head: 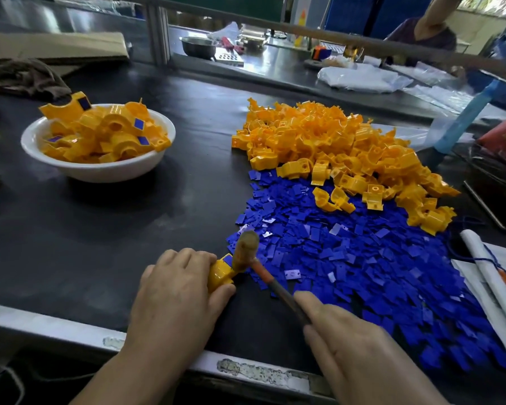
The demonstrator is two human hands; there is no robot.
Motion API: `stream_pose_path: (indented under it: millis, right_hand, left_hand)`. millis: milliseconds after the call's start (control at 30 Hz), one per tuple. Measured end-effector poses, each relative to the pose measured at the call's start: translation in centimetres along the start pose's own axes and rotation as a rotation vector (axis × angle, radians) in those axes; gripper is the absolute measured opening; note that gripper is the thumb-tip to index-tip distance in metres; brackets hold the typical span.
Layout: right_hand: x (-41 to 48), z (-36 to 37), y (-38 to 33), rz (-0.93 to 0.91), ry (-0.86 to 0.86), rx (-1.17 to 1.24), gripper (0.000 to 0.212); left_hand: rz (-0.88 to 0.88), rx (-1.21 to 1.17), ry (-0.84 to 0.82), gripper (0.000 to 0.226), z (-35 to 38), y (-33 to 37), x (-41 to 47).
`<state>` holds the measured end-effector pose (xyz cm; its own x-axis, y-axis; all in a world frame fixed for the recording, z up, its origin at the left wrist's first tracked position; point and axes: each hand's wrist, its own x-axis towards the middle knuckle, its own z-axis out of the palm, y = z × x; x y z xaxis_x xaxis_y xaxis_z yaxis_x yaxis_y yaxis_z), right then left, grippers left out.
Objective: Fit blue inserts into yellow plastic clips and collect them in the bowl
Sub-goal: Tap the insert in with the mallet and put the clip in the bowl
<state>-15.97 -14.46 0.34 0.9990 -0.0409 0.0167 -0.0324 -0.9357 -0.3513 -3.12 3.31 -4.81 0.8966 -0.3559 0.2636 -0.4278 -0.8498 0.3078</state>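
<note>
I hold a yellow plastic clip [220, 276] in my curled left hand [176, 290], my right hand [342, 325] gripping the small brown-headed mallet [246, 252] to seat its blue insert [228, 259]; next, I judge, a clean drop into the white bowl [100, 174].

A brown cloth [27, 76] lies beside flattened cardboard [56, 48]; a steel bowl [199, 46] sits beyond.

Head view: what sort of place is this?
Probably a small factory assembly bench: loose heaps of yellow clips and blue inserts on a black worktop, a white bowl of fitted pieces.
</note>
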Motion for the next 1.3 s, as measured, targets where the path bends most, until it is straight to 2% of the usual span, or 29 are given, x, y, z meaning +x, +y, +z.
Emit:
stream_pose_path:
  millis: [67, 133, 200, 300, 400, 500, 633, 800, 900, 967, 1133, 1300]
  right_hand:
    - [0.6, -0.6, 0.5, 0.036, -0.039, 0.047, 0.04]
    - [0.8, -1.4, 0.8, 0.056, -0.005, 0.183, 0.037]
    - [0.8, -1.5, 0.4, 0.03, 0.073, 0.234, 0.044]
    - [0.8, 0.1, -0.5, -0.033, 0.154, 0.156, 0.05]
    - [1.6, 0.6, -0.6, 0.025, 0.01, 0.035, 0.045]
    - [1.8, -0.5, 0.4, 0.082, -0.015, 0.167, 0.043]
    - [1.2, -0.5, 1.6, 0.101, 0.105, 0.224, 0.039]
    - [2.0, -1.3, 5.2, 0.202, 0.304, -0.094, 0.042]
    - [2.9, -2.0, 8.0, 0.32, 0.301, -0.292, 0.045]
    - [3.3, -2.3, 9.8, 0.361, 0.271, -0.371, 0.045]
    - [4.2, -2.8, 12.6, 0.38, 0.197, -0.459, 0.048]
    - [5.3, -3.1, 12.9, 0.407, 0.134, -0.555, 0.051]
  left_hand:
    - [-0.004, -0.002, 0.001, 0.037, -0.1, 0.0, 0.0]
    - [-0.007, -0.001, -0.005, 0.038, -0.1, 0.0, 0.0]
    - [-0.003, -0.005, 0.001, 0.038, -0.1, 0.0, -0.1]
    - [-0.003, -0.009, -0.008, 0.039, 0.0, 0.0, -0.1]
    - [0.0, -0.025, -0.015, 0.039, -0.1, -0.1, 0.0]
    - [-0.002, -0.035, -0.019, 0.039, -0.1, 0.0, 0.0]
    - [-0.005, -0.015, -0.014, 0.038, 0.0, -0.1, -0.2]
    - [0.031, -0.056, 0.021, 0.04, -0.3, -0.1, -0.4]
    - [-0.108, -0.275, 0.046, 0.047, -1.4, -0.7, 0.7]
    - [-0.174, -0.319, 0.123, 0.053, -2.6, -1.9, 2.7]
    - [-0.219, -0.154, 0.409, 0.049, -6.7, -5.7, 11.5]
    - [-0.367, 0.019, 0.397, 0.051, -8.6, -9.6, 19.4]
